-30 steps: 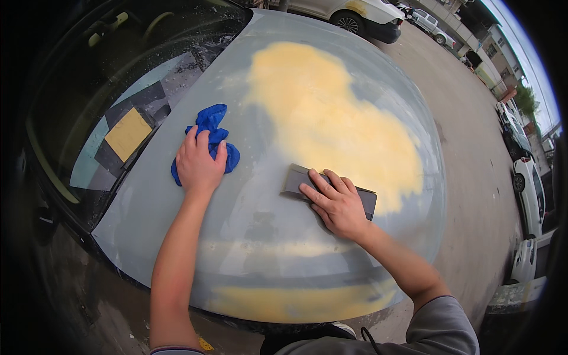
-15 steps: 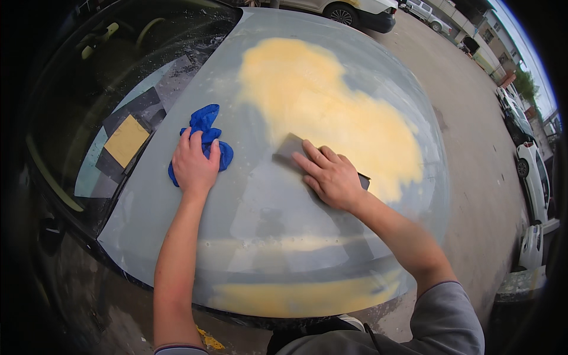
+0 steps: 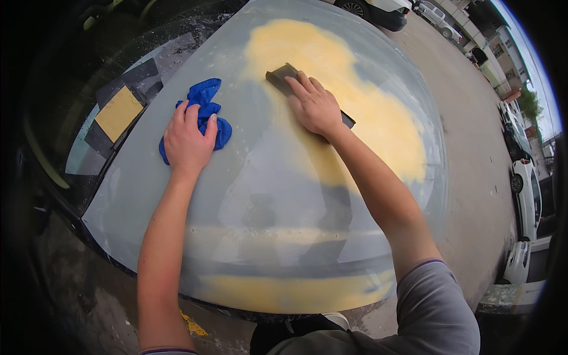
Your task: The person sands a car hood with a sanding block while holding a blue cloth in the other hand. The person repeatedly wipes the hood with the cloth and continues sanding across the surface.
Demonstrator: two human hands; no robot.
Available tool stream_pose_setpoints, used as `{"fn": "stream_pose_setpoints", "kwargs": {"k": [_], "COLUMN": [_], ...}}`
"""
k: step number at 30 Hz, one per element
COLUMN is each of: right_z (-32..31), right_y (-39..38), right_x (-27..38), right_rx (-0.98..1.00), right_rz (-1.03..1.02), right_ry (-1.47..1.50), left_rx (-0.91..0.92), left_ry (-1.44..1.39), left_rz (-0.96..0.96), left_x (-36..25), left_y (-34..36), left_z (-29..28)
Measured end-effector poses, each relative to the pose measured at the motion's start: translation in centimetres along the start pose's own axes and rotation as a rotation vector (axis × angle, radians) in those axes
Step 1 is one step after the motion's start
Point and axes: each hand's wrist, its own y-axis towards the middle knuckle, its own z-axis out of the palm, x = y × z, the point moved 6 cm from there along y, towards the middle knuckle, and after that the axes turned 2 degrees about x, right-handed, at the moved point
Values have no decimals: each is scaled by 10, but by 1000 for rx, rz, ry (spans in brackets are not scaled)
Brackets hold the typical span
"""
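A grey car hood (image 3: 254, 201) with a large yellow filler patch (image 3: 384, 124) spreads out before me. My right hand (image 3: 318, 107) grips a long sanding block (image 3: 280, 77) wrapped in dark paper, its face flat against the patch's left part. The block's far end sticks out past my fingertips and its other end shows beside my wrist; its middle is under the hand. To the left, my left hand (image 3: 188, 135) rests on the hood with fingers curled over a crumpled blue cloth (image 3: 205, 92). Part of the cloth is hidden beneath the palm.
A tan square sheet (image 3: 119, 113) and dark sheets (image 3: 142, 73) lie at the base of the windshield (image 3: 53, 100). Another yellow band (image 3: 290, 294) runs along the hood's near edge. Parked cars (image 3: 523, 189) line the right side; a white car (image 3: 378, 9) stands beyond the hood.
My right hand has pushed the sanding block away from me and slightly left over the yellow patch. My left hand stays on the cloth while the whole view has shifted a little.
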Motion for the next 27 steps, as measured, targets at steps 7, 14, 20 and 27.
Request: {"fn": "stream_pose_setpoints", "kwargs": {"k": [7,14,20,27], "right_z": [-32,1,-40,-11], "right_y": [-78,88,-128,56], "right_x": [45,-74,76,-27], "right_rx": [64,70,238,145], "right_rz": [-200,228,-119,-33], "right_ry": [69,-199,-54,-108], "left_rx": [-14,14,-18,-11], "left_ry": [37,-36,30,-59], "left_rz": [-6,14,-26,11], "left_x": [7,-22,5,-15], "left_y": [-2,5,-4,7], "left_z": [-3,8,-1,0]}}
